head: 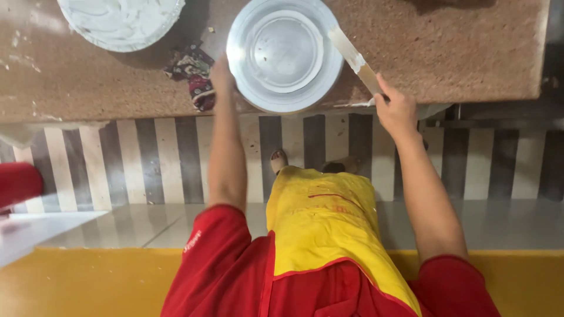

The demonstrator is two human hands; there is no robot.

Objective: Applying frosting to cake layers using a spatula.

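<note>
A: Far left on the counter [88, 82] we note a round bowl [120, 20] filled with white cream, cut off by the top edge. White smears and crumbs lie on the brown stone near it.

B: Just right of the bowl we find a crumpled patterned cloth [194, 73], dark red and black, lying flat on the counter.

A: Next, our left hand [222, 75]. It rests against the left rim of the turntable [285, 53], fingers closed lightly on the edge, touching it. The cloth sits just beside that hand.

B: The turntable itself is a round metal disc with a smaller raised circle at its centre, bare of cake. It stands at the near edge of the counter, slightly overhanging.

A: On its right rim lies the blade of a spatula [352, 56], long, flat and smeared with cream, angled from far left to near right.

B: Our right hand [396, 108] is clamped on the spatula's handle, just beyond the counter's near edge.

A: The two hands are well apart, with the turntable between them.

B: Below, we record a striped floor [141, 158], a yellow apron [329, 223] over red clothing, and a sandalled foot [279, 159].
</note>
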